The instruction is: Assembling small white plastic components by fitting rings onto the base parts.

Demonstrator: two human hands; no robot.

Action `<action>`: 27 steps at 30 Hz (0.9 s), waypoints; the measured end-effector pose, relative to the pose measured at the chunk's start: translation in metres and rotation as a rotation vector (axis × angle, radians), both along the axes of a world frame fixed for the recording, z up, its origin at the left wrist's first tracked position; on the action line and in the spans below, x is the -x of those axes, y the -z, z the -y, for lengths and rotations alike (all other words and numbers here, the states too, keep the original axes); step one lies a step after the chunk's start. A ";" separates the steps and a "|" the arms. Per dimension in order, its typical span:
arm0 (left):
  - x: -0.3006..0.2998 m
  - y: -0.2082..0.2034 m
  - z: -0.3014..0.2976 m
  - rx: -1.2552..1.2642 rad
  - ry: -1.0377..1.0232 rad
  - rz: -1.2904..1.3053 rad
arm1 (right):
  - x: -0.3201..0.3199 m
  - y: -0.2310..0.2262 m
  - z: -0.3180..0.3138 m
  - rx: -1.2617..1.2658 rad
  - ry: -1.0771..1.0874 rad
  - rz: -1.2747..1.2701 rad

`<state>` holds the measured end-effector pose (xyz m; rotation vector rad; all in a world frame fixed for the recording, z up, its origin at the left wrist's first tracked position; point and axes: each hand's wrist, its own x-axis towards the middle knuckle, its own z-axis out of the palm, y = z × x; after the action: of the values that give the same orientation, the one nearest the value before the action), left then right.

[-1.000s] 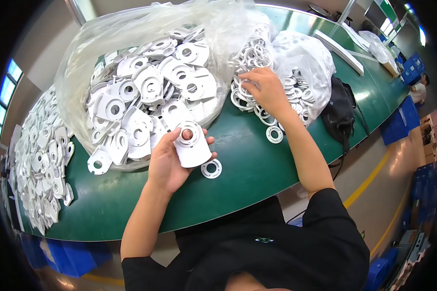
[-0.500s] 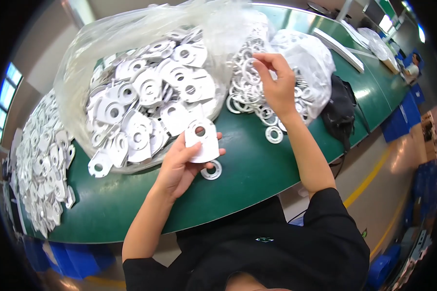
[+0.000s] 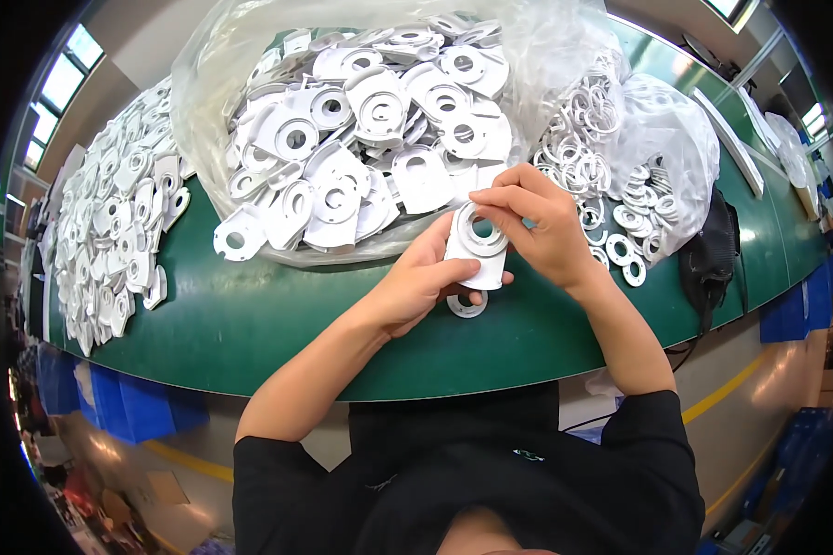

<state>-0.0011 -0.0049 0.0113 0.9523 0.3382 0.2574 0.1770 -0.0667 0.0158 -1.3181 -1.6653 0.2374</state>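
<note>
My left hand (image 3: pixel 412 287) grips a white plastic plate (image 3: pixel 475 275) by its lower part, thumb on top and fingers beneath. Over the plate's round hole lies a white ring (image 3: pixel 481 251), pinched at its upper edge by the thumb and fingers of my right hand (image 3: pixel 548 231). Whether the ring is seated in the plate I cannot tell. Just below my left fingers, another loose ring (image 3: pixel 468 308) rests on the green table (image 3: pixel 342 328). Beyond my hands, a clear plastic bag (image 3: pixel 197 111) spills many similar plates (image 3: pixel 379 106).
A large heap of white plates (image 3: pixel 111 231) covers the table's left end. Rings (image 3: pixel 578 166) lie piled at the right, beside a thin plastic bag (image 3: pixel 680 116) holding more. Farther right are a black pouch (image 3: pixel 708 254) and a long white bar (image 3: pixel 729 148). Blue bins (image 3: pixel 139 407) stand below.
My right hand has come from the ring pile to the plate in my left hand, bringing a ring onto it. The view has shifted left.
</note>
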 end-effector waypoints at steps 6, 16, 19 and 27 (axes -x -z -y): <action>-0.001 -0.001 -0.001 -0.056 0.015 -0.026 | -0.002 -0.002 0.001 -0.025 0.006 0.079; 0.000 0.005 0.000 -0.198 -0.013 -0.049 | -0.001 -0.002 0.003 -0.051 -0.003 0.148; -0.003 0.008 0.001 -0.227 -0.072 -0.033 | -0.003 -0.004 0.004 0.014 -0.017 0.006; -0.002 0.013 0.000 -0.781 -0.219 -0.100 | -0.012 -0.003 0.001 0.450 -0.185 -0.464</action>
<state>0.0013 -0.0053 -0.0019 1.7030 0.4448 0.5660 0.1889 -0.0679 0.0185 -1.2979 -1.3714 0.9981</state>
